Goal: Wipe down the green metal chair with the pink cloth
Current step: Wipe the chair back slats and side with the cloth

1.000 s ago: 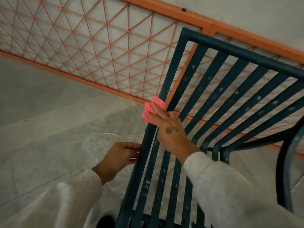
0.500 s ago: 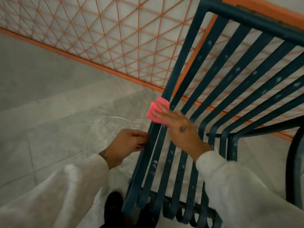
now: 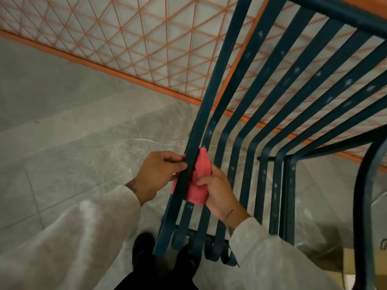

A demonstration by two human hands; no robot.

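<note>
Cloth [image 3: 200, 176] is passing behind the chair's [image 3: 335, 14] outermost bar [image 3: 195, 141], with the right hand [image 3: 219, 195] curling its grip round the pink fold on the inner side and the left hand [image 3: 156, 174] pinching what looks like the other edge (partly hidden by the bar) on the outer side. Doing this well probably means keeping the cloth taut between both grips and drawing it along the bar, since pale specks are dotting the slats [image 3: 259, 38] beyond them.

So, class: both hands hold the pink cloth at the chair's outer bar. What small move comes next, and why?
Probably slide the pink cloth down the outer bar: the left hand and right hand grip it either side of that bar, with bare length below.
</note>
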